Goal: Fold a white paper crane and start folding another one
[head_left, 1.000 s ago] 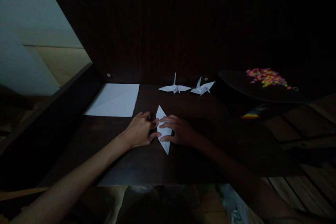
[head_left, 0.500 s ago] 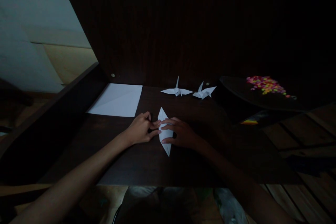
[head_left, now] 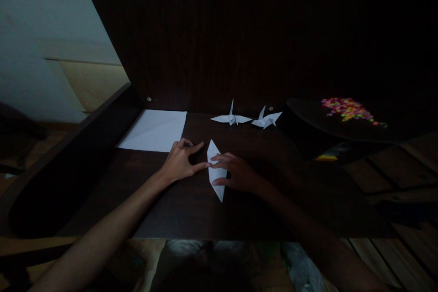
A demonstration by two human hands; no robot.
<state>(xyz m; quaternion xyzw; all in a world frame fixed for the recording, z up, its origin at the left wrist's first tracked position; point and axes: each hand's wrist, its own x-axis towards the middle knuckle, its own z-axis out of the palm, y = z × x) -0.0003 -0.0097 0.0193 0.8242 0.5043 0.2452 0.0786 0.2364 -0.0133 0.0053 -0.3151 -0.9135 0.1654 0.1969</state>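
A folded white paper (head_left: pixel 216 175), long and pointed at both ends, lies on the dark table between my hands. My right hand (head_left: pixel 236 173) rests over its right side, fingers spread and fingertips pressing it flat. At its left edge is my left hand (head_left: pixel 181 159), with thumb and index finger wide apart. The left thumb tip touches the paper's edge, while the index finger points away above it. Beyond my hands stand two white origami cranes, one with level wings (head_left: pixel 232 119) and one turned to the side (head_left: pixel 267 120).
A stack of white paper sheets (head_left: pixel 150 130) lies at the table's back left. On a dark curved shelf (head_left: pixel 301 114) at the right sits a pile of small colourful pieces (head_left: pixel 351 110). A dark panel (head_left: pixel 219 36) rises behind the table, and a low side board (head_left: pixel 68 155) borders the left.
My left hand's index finger has lifted off the paper and spread away from the thumb, the hand shifting slightly left and up. My right hand stays on the folded paper.
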